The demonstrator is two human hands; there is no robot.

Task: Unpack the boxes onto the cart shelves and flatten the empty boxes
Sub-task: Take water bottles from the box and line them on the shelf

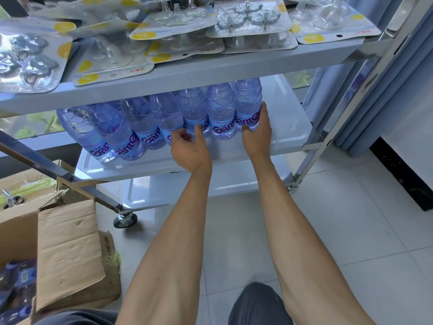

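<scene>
Middle shelf of the cart carries a row of water bottles, standing upright and touching one another, labels outward. The right hand wraps the rightmost bottle at label height, thumb in front and fingers round the far side. The left hand sits at the base of a bottle near the middle of the row, fingers loosely curled; whether it actually pinches the bottle or only rests against it cannot be told, the fingertips being hidden.

Top shelf holds blister packs of hooks. The open cardboard box stands on the floor to the left with more bottles inside; unpacking appears unfinished, and no box is flattened.

Handling judgement: the bottles look full, hence fairly heavy; thin walls will likely give under a hard squeeze, and the smooth plastic may slip. Best hold is round the labelled waist or by the neck, with the base set down flat.
</scene>
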